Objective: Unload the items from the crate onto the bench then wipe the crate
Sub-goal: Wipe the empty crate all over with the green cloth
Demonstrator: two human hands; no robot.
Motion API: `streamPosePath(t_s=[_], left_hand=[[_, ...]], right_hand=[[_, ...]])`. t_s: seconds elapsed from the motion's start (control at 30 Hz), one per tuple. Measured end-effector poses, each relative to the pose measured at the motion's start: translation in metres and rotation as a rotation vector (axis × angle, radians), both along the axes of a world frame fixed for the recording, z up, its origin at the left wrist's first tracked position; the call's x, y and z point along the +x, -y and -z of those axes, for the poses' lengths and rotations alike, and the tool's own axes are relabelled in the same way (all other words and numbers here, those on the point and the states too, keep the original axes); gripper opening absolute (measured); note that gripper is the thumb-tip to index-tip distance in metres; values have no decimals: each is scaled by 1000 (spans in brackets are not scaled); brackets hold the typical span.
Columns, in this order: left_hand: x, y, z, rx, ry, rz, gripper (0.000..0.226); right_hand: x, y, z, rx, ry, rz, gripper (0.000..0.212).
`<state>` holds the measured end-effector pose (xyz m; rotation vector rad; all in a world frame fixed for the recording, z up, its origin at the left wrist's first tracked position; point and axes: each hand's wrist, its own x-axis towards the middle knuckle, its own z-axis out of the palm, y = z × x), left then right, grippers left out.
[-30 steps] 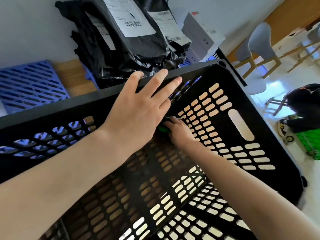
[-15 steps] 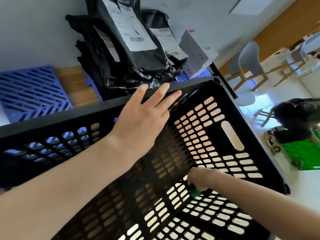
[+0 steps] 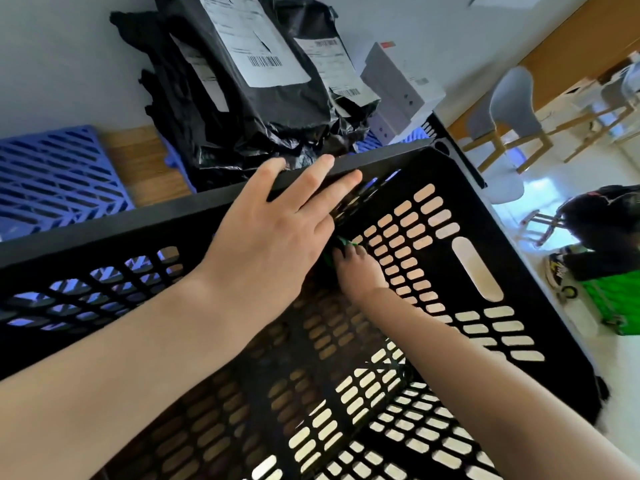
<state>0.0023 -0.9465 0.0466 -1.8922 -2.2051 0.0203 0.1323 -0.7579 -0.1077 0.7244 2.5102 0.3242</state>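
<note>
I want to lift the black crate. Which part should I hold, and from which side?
Hold the crate by the long slot in its right wall. Come from outside, on the right, and hook your fingers through it under the rim: it is the only wide opening in view, set high. The right hand, holding a green cloth inside, must leave first.

Matt black slotted plastic crate (image 3: 460,188), crinkled glossy plastic mailers (image 3: 263,109) with paper labels, wood bench (image 3: 138,157).

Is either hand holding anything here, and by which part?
The right hand grips a small green item inside the crate; it is mostly hidden, so which part cannot be told. The left hand only rests flat on the rim.
</note>
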Motion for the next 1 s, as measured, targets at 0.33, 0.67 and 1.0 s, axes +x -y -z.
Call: streamPosePath(t_s=[0.33, 0.67, 1.0], left_hand=[[1, 2, -5, -42, -7, -23, 35], [1, 0, -8, -77, 40, 10, 32], [2, 0, -3, -60, 1, 1, 39]], right_hand=[[85, 28, -45, -30, 393, -194, 34], [85, 15, -73, -440, 649, 113, 40], [-5, -12, -14, -251, -89, 182, 56]])
